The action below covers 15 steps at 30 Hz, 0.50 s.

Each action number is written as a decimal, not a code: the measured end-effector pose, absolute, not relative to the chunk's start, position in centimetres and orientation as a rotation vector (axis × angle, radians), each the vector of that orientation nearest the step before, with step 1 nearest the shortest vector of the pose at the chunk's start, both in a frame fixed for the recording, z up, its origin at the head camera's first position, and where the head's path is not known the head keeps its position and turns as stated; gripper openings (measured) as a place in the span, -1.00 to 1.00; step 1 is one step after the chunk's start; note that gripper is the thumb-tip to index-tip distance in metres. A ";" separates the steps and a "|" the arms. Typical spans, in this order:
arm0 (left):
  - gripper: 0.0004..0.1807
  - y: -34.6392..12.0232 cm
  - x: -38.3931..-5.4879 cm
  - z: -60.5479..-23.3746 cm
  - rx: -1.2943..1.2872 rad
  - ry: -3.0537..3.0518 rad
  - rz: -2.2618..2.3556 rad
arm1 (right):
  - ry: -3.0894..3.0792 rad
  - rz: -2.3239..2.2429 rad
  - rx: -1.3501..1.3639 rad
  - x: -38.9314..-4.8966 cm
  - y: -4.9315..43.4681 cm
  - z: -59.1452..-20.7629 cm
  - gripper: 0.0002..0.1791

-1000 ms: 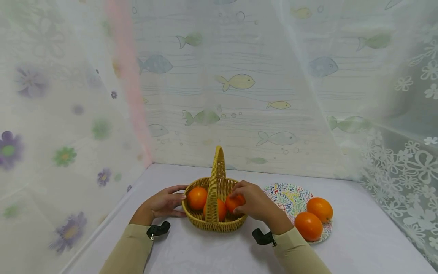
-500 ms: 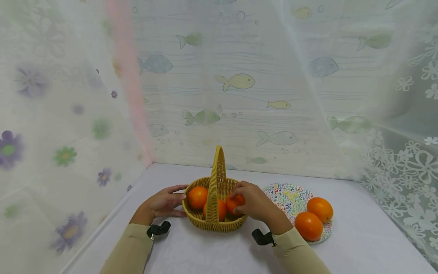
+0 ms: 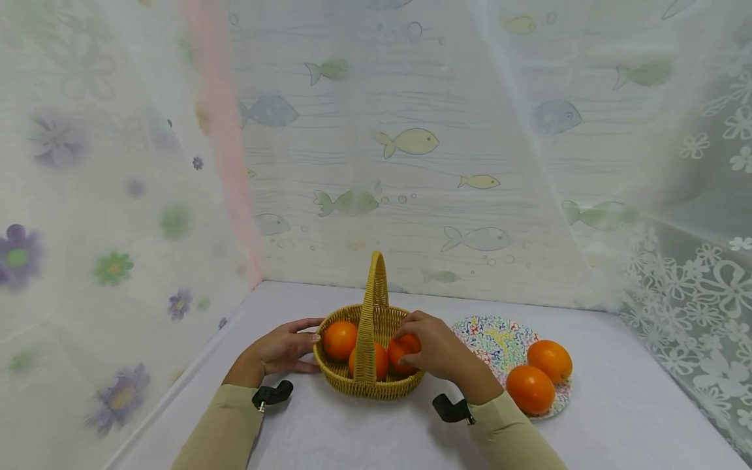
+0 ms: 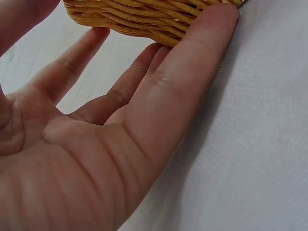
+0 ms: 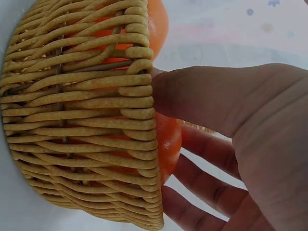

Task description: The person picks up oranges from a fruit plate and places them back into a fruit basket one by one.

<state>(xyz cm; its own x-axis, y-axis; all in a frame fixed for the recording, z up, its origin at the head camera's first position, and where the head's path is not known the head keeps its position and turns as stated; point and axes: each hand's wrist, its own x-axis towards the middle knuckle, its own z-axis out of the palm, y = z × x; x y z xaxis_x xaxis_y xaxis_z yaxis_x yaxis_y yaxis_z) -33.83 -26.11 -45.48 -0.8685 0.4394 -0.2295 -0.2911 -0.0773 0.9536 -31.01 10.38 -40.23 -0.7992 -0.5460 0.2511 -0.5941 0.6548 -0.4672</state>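
A yellow wicker basket (image 3: 373,390) with a tall handle (image 3: 365,339) stands on the table, and three oranges lie in it. My left hand (image 3: 288,346) rests against the basket's left end. In the left wrist view, the fingers (image 4: 163,91) of that hand are spread and fairly straight, their tips at the wicker. Over the basket's right end, my right hand (image 3: 437,346) grips the rightmost orange (image 3: 399,356) with thumb and fingers. The right wrist view shows this orange (image 5: 168,144) partly behind the basket wall (image 5: 82,106). Another orange (image 3: 339,339) sits at the left, and a middle orange (image 3: 378,362) is partly covered by the handle.
Right of the basket, a round plate (image 3: 490,339) with a colourful pattern bears two oranges, a front one (image 3: 531,390) and a rear one (image 3: 549,361). The right forearm passes close to the plate. Printed curtains (image 3: 411,196) hang behind and beside the white-covered table (image 3: 352,437).
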 end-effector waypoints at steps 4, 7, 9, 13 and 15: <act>-0.29 -26.1 -34.0 -45.6 0.159 1.726 1.994 | -2.762 0.832 0.961 -31.0 10.5 -40.1 -0.67; -0.29 -26.1 -34.2 -45.8 0.151 1.728 1.996 | -2.763 0.832 0.955 -30.9 10.5 -39.9 -0.67; -0.29 -26.2 -34.3 -45.9 0.143 1.728 1.998 | -2.770 0.829 0.947 -30.9 10.6 -39.8 -0.67; -0.29 -26.3 -34.4 -46.1 0.137 1.725 1.999 | -2.772 0.826 0.938 -30.9 10.7 -39.7 -0.67; -0.29 -26.3 -34.3 -46.2 0.139 1.727 1.999 | -2.766 0.828 0.933 -30.9 10.7 -39.6 -0.68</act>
